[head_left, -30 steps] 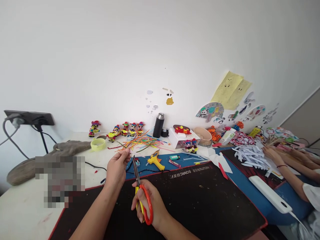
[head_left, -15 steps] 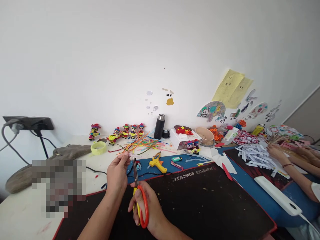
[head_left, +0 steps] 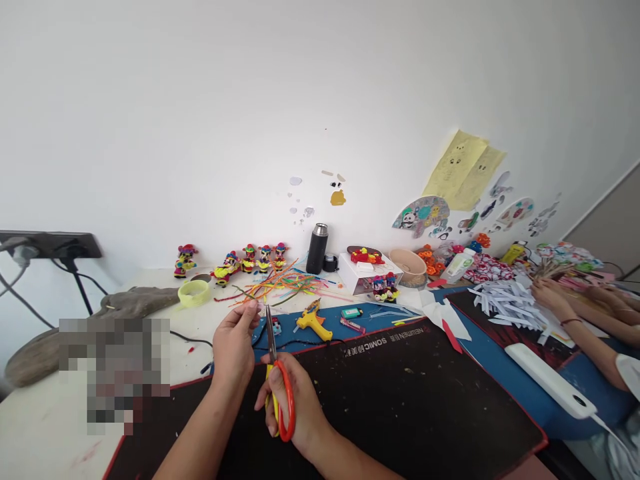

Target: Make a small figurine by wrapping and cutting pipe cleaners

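My right hand [head_left: 295, 403] is wrapped round the handles of a pair of scissors [head_left: 284, 400], one loop red and the other yellow. The metal blades point up and away, close beside my left fingertips. My left hand [head_left: 235, 343] is closed in a pinch of thumb and forefinger; a small pale bit shows at the tips, too small to name. Just beyond the hands lies a loose heap of coloured strips [head_left: 285, 287]. To the right of the blades is a yellow glue gun [head_left: 314, 321] on the blue surface.
A black desk mat [head_left: 400, 400] lies under my hands. Small figurines [head_left: 250, 259], a black flask [head_left: 317, 248], a yellow tape roll [head_left: 195, 293] and a white box [head_left: 367, 273] line the wall. Driftwood [head_left: 135, 303] is at left. At right, another person's hands [head_left: 550, 297] are near white paper strips [head_left: 505, 307].
The scissor blades look slightly further apart at the tips. Both hands stay in nearly the same place, and the whole view has shifted a little.
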The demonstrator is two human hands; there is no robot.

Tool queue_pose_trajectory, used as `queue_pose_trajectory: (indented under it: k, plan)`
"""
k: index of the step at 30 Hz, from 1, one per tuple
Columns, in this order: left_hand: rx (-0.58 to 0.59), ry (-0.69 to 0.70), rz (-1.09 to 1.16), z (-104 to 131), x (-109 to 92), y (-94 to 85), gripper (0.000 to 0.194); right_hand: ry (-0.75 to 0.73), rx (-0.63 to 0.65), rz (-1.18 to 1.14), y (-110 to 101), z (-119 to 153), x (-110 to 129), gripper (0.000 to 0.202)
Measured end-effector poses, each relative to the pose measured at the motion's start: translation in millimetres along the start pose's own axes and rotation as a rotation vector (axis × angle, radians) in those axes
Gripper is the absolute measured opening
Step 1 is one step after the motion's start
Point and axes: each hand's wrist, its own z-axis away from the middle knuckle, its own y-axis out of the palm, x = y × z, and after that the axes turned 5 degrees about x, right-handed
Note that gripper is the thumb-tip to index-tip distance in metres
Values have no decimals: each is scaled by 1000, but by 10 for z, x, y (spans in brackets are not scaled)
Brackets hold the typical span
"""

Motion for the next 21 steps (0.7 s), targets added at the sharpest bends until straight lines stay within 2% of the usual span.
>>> queue_pose_trajectory:
  k: [10,21]
  plan:
    - [-7,44,-38,-16,-17,1,42,11,12,-6,-16,28,-38,83]
    - [26,-5,-66,32,40,-2,42,-14,-25,-24,30,-43,5,83]
